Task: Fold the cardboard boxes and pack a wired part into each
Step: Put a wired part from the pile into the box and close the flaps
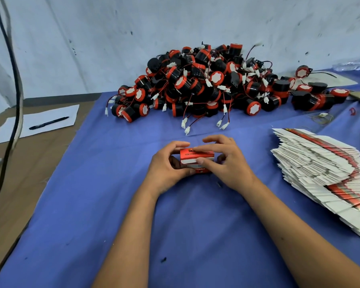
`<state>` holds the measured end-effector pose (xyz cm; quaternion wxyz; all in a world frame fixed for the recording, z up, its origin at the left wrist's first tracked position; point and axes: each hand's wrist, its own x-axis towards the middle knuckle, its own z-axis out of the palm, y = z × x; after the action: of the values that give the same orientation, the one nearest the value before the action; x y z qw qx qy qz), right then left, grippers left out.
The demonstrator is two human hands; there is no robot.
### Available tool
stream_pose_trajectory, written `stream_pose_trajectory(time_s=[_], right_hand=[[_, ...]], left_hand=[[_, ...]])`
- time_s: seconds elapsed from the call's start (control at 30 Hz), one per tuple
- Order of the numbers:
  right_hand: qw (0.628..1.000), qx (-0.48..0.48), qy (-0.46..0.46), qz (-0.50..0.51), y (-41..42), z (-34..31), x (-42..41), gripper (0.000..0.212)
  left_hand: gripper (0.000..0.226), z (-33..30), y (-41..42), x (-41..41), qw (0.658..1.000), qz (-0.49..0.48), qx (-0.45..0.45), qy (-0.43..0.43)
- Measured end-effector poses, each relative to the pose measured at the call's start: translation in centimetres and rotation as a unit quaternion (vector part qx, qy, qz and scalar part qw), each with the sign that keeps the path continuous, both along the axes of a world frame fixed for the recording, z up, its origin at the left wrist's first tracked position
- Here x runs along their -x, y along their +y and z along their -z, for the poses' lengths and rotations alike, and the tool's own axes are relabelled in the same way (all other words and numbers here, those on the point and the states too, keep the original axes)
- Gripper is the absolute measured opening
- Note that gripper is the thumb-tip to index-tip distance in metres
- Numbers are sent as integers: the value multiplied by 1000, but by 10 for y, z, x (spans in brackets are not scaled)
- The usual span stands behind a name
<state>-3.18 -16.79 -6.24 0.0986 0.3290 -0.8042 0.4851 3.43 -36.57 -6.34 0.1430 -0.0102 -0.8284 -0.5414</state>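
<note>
We have the small red and white cardboard box (196, 161) between both hands at the centre of the blue cloth-covered table (112, 204). Our left hand (166, 163) curls round its nine o'clock end, and our right hand (224, 161) pinches the three o'clock end, thumb on the near white flap and fingers arched over the top. Whether a part is already inside we cannot tell, since the hands hide the ends.

At twelve o'clock lies the heap of black and red round wired parts (212, 84), their white connectors trailing toward us. At three o'clock sits the fanned stack of flat unfolded white and red box blanks (324, 173). At ten o'clock a black pen (49, 123) rests on a white paper sheet (35, 123).

The risk, as we judge it, is the flap: pressed unevenly, it could crease or miss its slot, and a loose wire could catch in the seam and keep the box from closing. Reaching into the tangled heap may drag several parts at once
</note>
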Motion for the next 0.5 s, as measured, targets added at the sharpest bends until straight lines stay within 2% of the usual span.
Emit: stream_pose_trajectory(time_s=[0.1,0.2,0.33,0.5], right_hand=[[998,60,-19,8,-2,-2,-2,13],[998,53,-14,-5,-1,-4,-2,10],[998,18,63,-14,4,-5,-4,20],[992,26,109,55,3,-5,-6,8]], left_hand=[[42,-2,4,0,999,-22,-18,42],[19,-1,6,1,994,-54,-36,87],[12,2,10,3,991,-60,15,115],[8,3,11,7,988,-49,96,112]])
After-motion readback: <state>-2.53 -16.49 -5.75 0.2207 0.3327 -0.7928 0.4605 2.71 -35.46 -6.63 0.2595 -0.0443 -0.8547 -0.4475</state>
